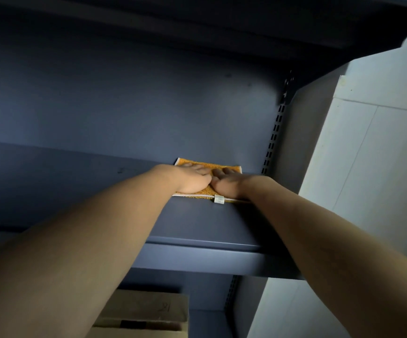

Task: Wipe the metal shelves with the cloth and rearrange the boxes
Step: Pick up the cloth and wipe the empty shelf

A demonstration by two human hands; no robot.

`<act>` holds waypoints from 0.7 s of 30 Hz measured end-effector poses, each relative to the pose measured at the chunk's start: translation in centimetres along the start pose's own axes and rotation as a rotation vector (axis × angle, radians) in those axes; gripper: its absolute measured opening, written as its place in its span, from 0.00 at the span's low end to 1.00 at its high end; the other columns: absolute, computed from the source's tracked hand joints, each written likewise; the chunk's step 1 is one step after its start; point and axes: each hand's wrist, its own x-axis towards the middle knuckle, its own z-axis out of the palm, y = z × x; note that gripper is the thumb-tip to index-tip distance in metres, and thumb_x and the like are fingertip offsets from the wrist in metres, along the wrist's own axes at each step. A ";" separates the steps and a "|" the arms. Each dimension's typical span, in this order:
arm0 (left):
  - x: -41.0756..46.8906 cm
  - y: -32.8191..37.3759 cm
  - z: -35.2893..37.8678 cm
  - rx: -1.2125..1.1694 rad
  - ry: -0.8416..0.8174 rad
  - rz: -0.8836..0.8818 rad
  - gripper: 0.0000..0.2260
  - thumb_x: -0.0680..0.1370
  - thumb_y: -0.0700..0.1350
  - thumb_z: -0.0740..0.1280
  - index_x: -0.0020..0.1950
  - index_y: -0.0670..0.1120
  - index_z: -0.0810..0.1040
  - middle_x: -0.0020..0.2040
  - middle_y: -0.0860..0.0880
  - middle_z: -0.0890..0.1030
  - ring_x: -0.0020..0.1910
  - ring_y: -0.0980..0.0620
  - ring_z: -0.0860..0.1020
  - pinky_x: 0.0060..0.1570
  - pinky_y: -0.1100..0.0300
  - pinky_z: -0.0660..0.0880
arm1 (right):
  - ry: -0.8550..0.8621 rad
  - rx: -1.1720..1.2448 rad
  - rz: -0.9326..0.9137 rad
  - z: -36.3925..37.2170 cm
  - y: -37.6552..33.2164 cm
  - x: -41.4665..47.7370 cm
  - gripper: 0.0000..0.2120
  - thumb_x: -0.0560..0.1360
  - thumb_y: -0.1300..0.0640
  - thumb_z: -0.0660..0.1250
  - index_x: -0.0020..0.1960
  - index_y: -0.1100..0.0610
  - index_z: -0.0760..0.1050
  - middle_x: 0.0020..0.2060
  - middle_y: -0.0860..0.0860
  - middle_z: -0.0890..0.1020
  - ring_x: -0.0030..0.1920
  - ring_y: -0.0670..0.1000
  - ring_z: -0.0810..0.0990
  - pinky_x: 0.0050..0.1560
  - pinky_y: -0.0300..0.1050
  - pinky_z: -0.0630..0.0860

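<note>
The fingers (pixel 201 170) of the left hand (pixel 192 179) lie straight and flat on the orange cloth (pixel 209 191), gripping nothing, only pressing down. The fingers (pixel 228 171) of the right hand (pixel 230 184) lie the same way just beside them. The two hands touch at their inner edges near the middle of the cloth. The cloth is spread flat on the dark metal shelf (pixel 197 220), towards its back and right. Its far edge sits close to the back panel (pixel 124 106), and a small white tag (pixel 219 199) hangs off its near hem. Both bare forearms reach in from the lower corners. To the right of the cloth a slotted upright (pixel 273 140) runs up the frame, and beyond it stands a pale wall (pixel 373 154). Another shelf (pixel 197 25) hangs overhead in shadow. Below the wiped shelf, on the lower level, a cardboard box (pixel 153 306) sits at the bottom edge of the view with handwriting on its top too faint to read.
</note>
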 end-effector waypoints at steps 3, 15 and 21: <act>-0.4 0.3 -0.1 0.002 0.000 -0.003 0.26 0.84 0.57 0.42 0.83 0.57 0.47 0.83 0.56 0.46 0.82 0.53 0.44 0.80 0.46 0.44 | 0.008 0.009 0.003 -0.1 -0.1 -0.5 0.29 0.84 0.40 0.43 0.83 0.47 0.47 0.83 0.53 0.48 0.82 0.56 0.47 0.80 0.60 0.47; -4.9 1.8 0.2 0.023 0.011 -0.007 0.26 0.85 0.56 0.43 0.83 0.53 0.47 0.83 0.54 0.46 0.82 0.52 0.44 0.80 0.51 0.43 | 0.020 0.001 -0.048 1.0 -0.1 -3.3 0.31 0.83 0.39 0.42 0.83 0.49 0.45 0.83 0.54 0.47 0.82 0.56 0.45 0.81 0.58 0.46; -7.7 3.2 0.6 0.052 0.032 -0.020 0.25 0.86 0.54 0.43 0.83 0.52 0.48 0.83 0.52 0.46 0.82 0.51 0.44 0.80 0.51 0.43 | 0.033 -0.003 -0.075 1.4 -0.2 -6.6 0.31 0.84 0.39 0.41 0.84 0.51 0.43 0.83 0.56 0.45 0.82 0.56 0.43 0.81 0.55 0.44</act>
